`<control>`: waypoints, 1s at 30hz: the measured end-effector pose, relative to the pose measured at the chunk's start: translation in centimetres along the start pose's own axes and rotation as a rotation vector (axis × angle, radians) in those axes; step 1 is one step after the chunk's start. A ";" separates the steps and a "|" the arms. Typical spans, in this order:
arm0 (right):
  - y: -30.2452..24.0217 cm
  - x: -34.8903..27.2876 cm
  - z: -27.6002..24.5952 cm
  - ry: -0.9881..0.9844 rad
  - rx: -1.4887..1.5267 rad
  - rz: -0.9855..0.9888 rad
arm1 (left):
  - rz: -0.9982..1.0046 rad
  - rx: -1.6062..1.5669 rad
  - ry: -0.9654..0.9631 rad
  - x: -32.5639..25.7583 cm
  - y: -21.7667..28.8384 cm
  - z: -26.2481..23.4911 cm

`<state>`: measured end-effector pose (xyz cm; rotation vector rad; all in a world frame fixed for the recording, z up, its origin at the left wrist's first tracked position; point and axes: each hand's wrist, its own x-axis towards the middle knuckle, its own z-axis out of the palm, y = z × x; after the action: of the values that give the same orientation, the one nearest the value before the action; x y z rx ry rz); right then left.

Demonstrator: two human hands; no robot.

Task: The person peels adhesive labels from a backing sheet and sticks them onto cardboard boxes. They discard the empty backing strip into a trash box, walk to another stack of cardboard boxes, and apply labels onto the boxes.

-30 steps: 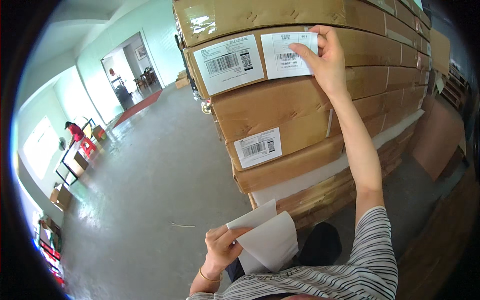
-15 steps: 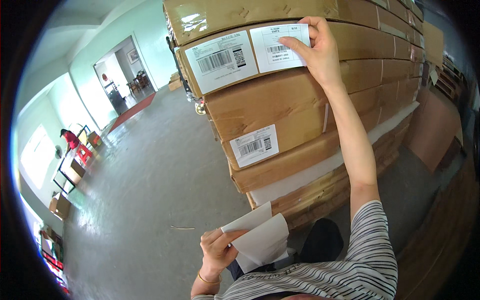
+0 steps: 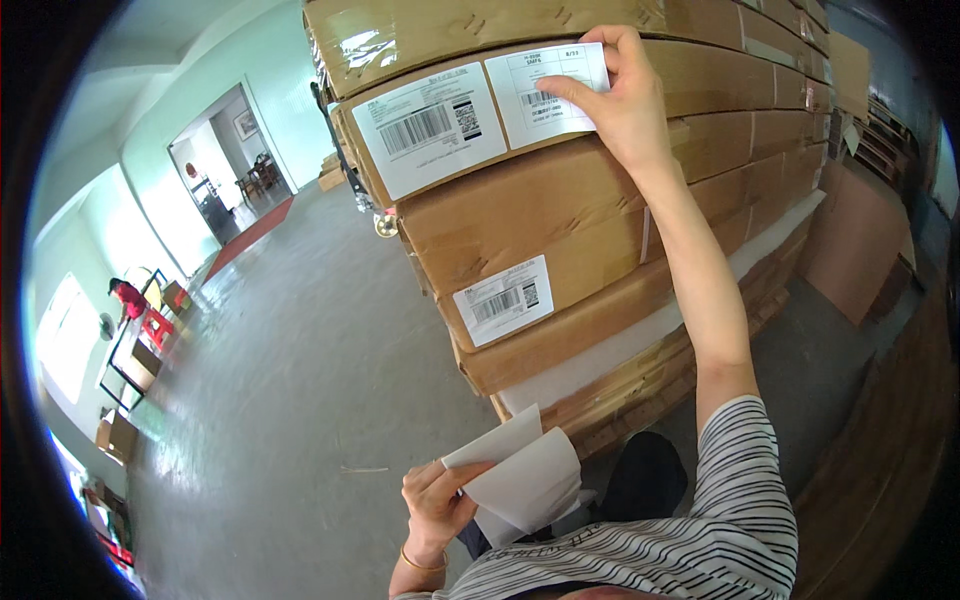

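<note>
My right hand reaches up to the side of a stacked carton. Its thumb lies over the front of a white printed label, with the fingers bent around the label's right edge. That label sits against the box, directly right of a larger white barcode label. Low in front of my body, my left hand grips white paper sheets, which curl and hang in loose folds. On the carton underneath, another barcode label is stuck near the left corner.
Taped brown cartons make a tall stack reaching to the right, resting on a wooden pallet. A large cardboard sheet leans at the far right. Across the grey floor, a person in red is beside a table and a red stool.
The view has shifted slightly, so the cartons sit a little further left. My right thumb has slid a little left over the label; my left hand still holds the sheets.
</note>
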<state>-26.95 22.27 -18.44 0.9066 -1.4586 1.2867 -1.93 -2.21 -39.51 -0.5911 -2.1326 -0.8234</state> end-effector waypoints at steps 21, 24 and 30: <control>-0.5 -4.4 1.3 -0.323 -0.770 -0.422 | -0.004 -0.059 -0.024 1.0 -0.1 2.2; 0.2 -5.1 -1.9 -0.341 -0.886 -0.316 | -0.005 -0.056 -0.001 1.0 -0.1 2.0; -2.4 -4.6 -5.1 -0.399 -0.968 -0.358 | -0.022 -0.029 0.009 0.4 -0.5 1.2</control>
<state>-22.53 26.63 -22.27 0.7034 -1.8384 0.0529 -3.09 -1.64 -40.05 -0.5789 -2.1261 -0.8686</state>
